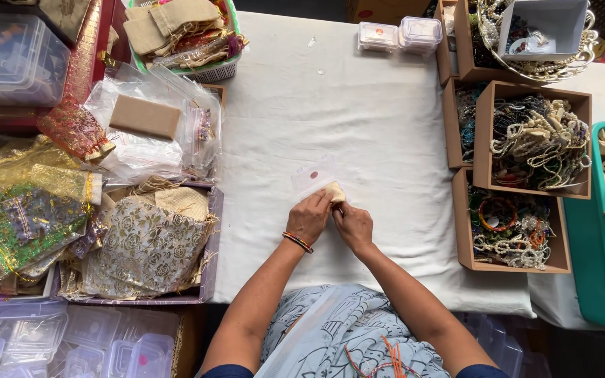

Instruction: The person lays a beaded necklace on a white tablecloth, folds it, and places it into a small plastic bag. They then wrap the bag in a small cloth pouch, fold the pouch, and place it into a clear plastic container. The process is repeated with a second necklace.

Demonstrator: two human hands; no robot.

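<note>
Left hand and right hand pinching small cream pouch, seemingly at fingertips

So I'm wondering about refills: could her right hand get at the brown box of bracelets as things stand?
Probably yes: the right hand shares a small pouch, but only bare white cloth separates it from the open-topped bracelet box.

The middle of the desk lies bare under its white cloth, from the hands up to the far edge, so a hand could pass there freely; at the far edge two small clear boxes stand in the way; the left flank is walled by heaps of gold and patterned pouches and clear plastic bags; the right flank is closed by brown cardboard boxes of beads, with a teal crate just beyond them.
</note>
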